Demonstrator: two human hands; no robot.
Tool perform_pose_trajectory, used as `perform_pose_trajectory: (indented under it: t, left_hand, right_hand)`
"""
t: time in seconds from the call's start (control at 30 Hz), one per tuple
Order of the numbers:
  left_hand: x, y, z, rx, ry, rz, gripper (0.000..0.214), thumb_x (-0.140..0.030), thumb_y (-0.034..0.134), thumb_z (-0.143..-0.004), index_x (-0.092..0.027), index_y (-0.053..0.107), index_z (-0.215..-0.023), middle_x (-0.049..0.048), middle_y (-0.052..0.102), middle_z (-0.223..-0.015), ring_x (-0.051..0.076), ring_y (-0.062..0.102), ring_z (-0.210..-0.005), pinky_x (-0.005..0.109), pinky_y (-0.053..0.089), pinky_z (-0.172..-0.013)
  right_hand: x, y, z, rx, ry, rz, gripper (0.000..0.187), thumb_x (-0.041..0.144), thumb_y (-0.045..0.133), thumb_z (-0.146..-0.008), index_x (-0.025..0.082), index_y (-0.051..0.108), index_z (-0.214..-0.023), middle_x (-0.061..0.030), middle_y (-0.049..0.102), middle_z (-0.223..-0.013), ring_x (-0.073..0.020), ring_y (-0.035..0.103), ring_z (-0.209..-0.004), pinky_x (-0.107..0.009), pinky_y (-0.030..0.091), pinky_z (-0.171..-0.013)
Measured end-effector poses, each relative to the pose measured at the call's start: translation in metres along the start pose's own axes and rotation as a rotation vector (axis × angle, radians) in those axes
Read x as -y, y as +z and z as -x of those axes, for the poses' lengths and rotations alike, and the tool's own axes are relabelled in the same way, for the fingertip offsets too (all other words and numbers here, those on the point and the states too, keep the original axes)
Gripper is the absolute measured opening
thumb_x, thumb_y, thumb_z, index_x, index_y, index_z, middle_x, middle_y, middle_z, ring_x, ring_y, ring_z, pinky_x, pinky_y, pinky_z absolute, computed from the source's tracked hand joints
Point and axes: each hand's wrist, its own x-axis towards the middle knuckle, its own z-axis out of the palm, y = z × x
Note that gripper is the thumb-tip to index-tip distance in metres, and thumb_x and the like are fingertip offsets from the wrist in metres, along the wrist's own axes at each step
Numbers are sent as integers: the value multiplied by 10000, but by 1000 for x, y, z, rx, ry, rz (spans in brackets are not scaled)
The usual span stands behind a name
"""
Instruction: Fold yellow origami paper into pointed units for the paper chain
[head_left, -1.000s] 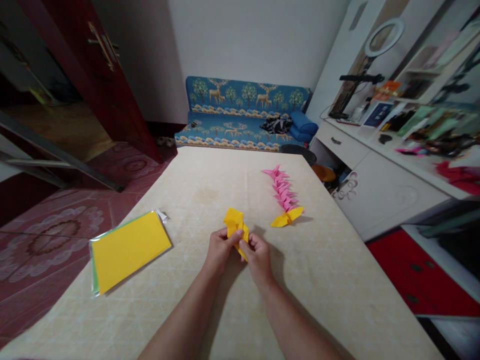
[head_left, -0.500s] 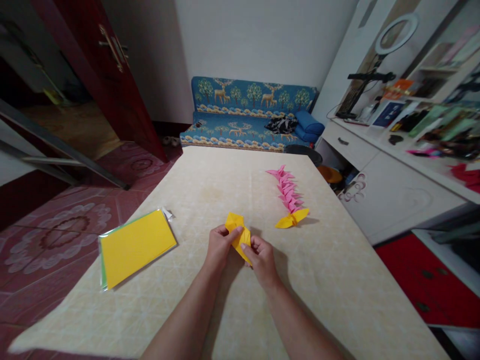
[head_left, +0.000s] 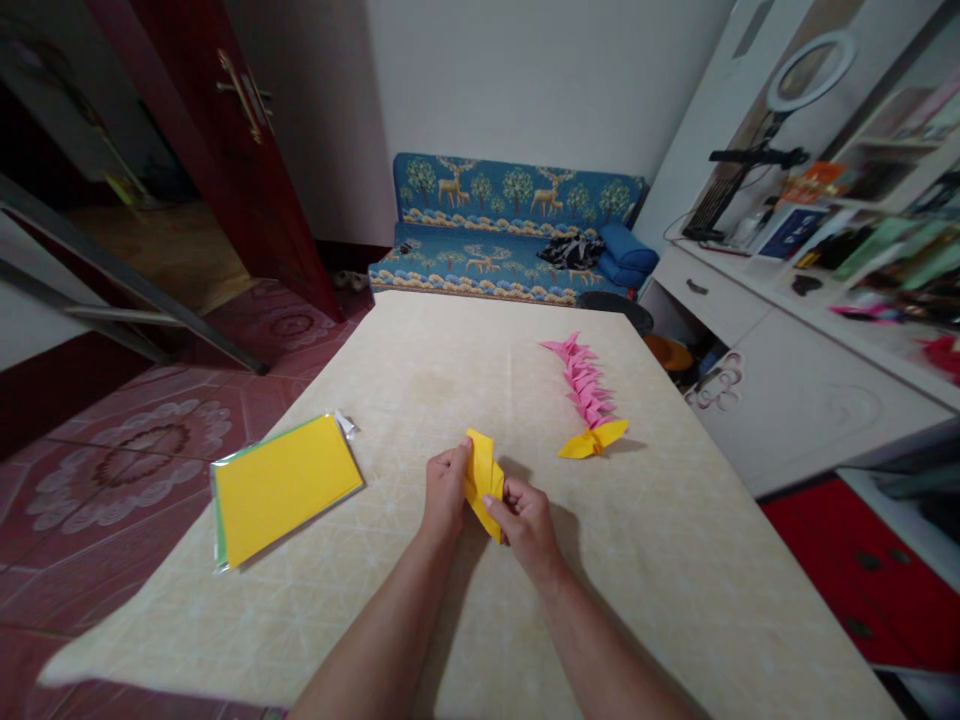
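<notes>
Both hands hold a folded yellow paper piece just above the cream table. My left hand pinches its left edge with fingers closed. My right hand grips its lower right part, fingers curled round it. Beyond the hands to the right lies a chain of pink folded pieces ending in a yellow folded piece.
A pack of yellow and green paper sheets in clear wrap lies on the table at the left. A blue patterned sofa stands behind the table. White cabinets with cluttered shelves line the right. A dark red door is at the left.
The yellow piece has been folded narrower and turned more upright between my hands. The camera view has shifted slightly, so everything sits a little further right.
</notes>
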Motion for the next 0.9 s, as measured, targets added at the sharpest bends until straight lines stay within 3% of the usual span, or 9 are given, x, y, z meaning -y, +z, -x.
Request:
perform_pose_trajectory:
  t: [0.13, 0.2, 0.3, 0.43, 0.67, 0.73, 0.83, 0.9]
  left_hand:
    - [-3, 1, -2, -22, -68, 49, 525, -624, 505, -741, -123, 593, -610, 24, 566, -518, 123, 502, -455, 229, 353, -447]
    - [-7, 1, -3, 53, -131, 77, 582, -660, 477, -735, -104, 634, -663, 62, 617, -581, 153, 553, -509, 247, 398, -492]
    - [-13, -2, -2, 225, -148, 21, 446, -537, 633, -693, -93, 668, -713, 81, 658, -666, 159, 582, -578, 242, 419, -540]
    - [-16, -5, 2, 327, -124, -67, 269, -348, 745, -640, -100, 684, -723, 69, 671, -700, 144, 586, -605, 235, 428, -573]
    - [-10, -3, 5, 316, -171, -37, 309, -388, 741, -635, -95, 670, -703, 52, 632, -562, 122, 534, -426, 225, 381, -420]
    - [-11, -3, 5, 307, -164, -40, 314, -393, 740, -635, -94, 673, -700, 53, 632, -544, 122, 534, -416, 224, 383, -421]
    - [-12, -2, 4, 293, -140, -53, 299, -373, 762, -611, -92, 690, -682, 67, 662, -593, 125, 561, -472, 221, 404, -471]
    - [-13, -1, 4, 295, -135, -63, 294, -357, 778, -590, -94, 709, -701, 69, 681, -640, 126, 572, -512, 217, 411, -503]
  right_hand:
    - [3, -1, 1, -17, 22, -36, 175, 286, 614, -730, 159, 522, -650, 61, 444, -512, -54, 353, -406, -170, 261, -367]
    - [7, 0, 1, -46, 26, -71, 171, 285, 620, -720, 157, 526, -655, 61, 449, -515, -52, 354, -415, -167, 264, -376]
    - [11, 1, 0, -101, 47, -121, 199, 326, 626, -718, 159, 527, -671, 60, 464, -508, -53, 360, -404, -169, 269, -371]
    - [9, 2, -2, -155, 39, -86, 260, 384, 637, -720, 170, 506, -651, 71, 462, -455, -51, 355, -352, -171, 259, -343]
    - [3, 6, -1, -125, 14, 23, 356, 482, 592, -760, 180, 477, -612, 62, 462, -432, -59, 377, -332, -178, 263, -340]
    - [4, 4, -1, -172, 3, 31, 378, 510, 532, -799, 187, 476, -611, 54, 472, -446, -69, 397, -353, -183, 294, -358]
    - [6, -4, -5, -302, -67, 34, 299, 483, 495, -833, 204, 543, -736, 17, 575, -590, -112, 521, -505, -197, 408, -467]
    - [9, -10, -11, -331, -107, 8, 257, 450, 498, -838, 221, 578, -923, -32, 654, -854, -155, 604, -734, -229, 478, -620]
